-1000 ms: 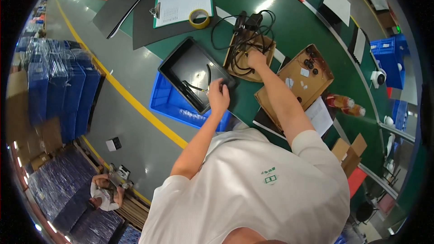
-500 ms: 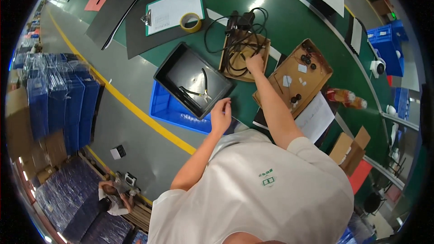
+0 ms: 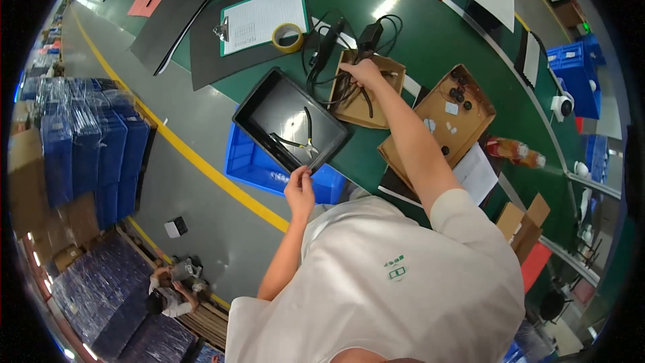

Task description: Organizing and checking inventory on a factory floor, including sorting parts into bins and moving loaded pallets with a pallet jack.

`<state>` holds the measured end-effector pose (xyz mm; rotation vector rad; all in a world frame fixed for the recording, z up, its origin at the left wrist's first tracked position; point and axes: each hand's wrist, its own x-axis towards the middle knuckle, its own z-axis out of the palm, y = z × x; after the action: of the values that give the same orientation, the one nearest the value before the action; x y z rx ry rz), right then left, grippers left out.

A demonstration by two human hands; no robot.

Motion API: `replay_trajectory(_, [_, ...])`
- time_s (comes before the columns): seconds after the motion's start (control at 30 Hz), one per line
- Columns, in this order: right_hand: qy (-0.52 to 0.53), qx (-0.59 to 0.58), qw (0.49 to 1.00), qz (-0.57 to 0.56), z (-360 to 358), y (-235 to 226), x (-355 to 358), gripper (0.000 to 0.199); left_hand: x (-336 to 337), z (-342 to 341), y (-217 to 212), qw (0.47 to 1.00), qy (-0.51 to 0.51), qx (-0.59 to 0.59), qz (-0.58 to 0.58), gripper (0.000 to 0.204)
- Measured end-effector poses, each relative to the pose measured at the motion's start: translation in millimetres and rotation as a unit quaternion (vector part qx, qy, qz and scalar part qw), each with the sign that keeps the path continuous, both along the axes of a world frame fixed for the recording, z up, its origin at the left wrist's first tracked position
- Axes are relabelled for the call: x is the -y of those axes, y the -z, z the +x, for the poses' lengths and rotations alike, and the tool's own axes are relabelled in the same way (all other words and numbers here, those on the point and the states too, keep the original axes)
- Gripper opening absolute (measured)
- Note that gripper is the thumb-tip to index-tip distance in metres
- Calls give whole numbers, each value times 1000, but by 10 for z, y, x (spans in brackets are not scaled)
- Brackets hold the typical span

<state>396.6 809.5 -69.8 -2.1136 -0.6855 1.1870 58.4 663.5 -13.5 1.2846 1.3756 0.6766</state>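
Your right hand (image 3: 363, 72) reaches into the shallow brown cardboard tray (image 3: 373, 89) among the tangled black cables (image 3: 339, 60); its fingers are buried there, so the grip cannot be told. Your left hand (image 3: 299, 188) pinches the near rim of the black rectangular plastic tray (image 3: 269, 104), which overhangs the green desk (image 3: 403, 20) above the blue plastic crate (image 3: 252, 161). One pair of pliers (image 3: 302, 142) lies inside that tray. Two cardboard trays count in all, the second (image 3: 440, 124) right of the first. Since the earlier frame, your left hand has moved onto the black tray's rim.
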Motion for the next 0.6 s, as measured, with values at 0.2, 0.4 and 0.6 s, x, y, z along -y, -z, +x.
replay_trajectory(0.2, [-4, -76, 990, 116, -26, -459, -428, 32, 65, -246, -12, 994, -95, 52, -4, 20])
replay_trajectory(0.4, [-99, 9, 986, 133, 31, -1042, -674, 36, 116, -420, 38, 991, -124, 58, -8, 19])
replay_trajectory(0.6, [-138, 407, 882, 191, 302, -249, 257, 27, 217, -565, 69, 986, -160, 41, -24, 19])
